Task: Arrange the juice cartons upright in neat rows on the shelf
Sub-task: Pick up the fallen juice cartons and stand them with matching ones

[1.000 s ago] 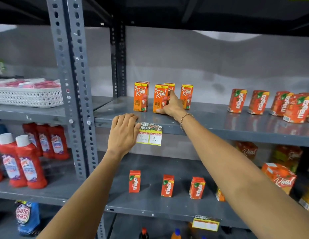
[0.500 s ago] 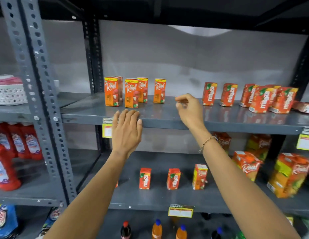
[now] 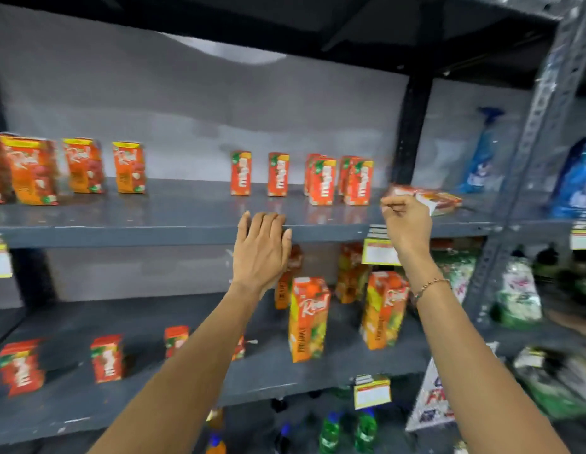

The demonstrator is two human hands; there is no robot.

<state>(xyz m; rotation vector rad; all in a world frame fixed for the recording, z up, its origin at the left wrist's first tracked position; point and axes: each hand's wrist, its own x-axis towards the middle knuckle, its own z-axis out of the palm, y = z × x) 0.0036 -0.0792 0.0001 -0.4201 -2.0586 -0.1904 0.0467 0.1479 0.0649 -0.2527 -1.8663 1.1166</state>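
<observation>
On the upper grey shelf (image 3: 173,221), several orange Real cartons (image 3: 32,173) stand upright at the left. Small red Maaza cartons (image 3: 322,180) stand upright in a row at the right. One red carton (image 3: 439,198) lies flat at the row's right end. My right hand (image 3: 406,224) is at that carton's near end with fingers curled; the blur hides whether it grips. My left hand (image 3: 262,247) rests flat on the shelf's front edge and holds nothing.
The lower shelf (image 3: 147,322) carries small red cartons (image 3: 106,358) at the left and tall Real cartons (image 3: 308,319) at the right. Yellow price tags (image 3: 378,255) hang on the edges. A perforated upright (image 3: 527,152) stands at the right, blue bags (image 3: 576,178) beyond it, bottles (image 3: 329,430) below.
The view has swung right. My right hand left the Real cartons and travelled right along the shelf to the lying carton. My left hand slid right along the shelf edge.
</observation>
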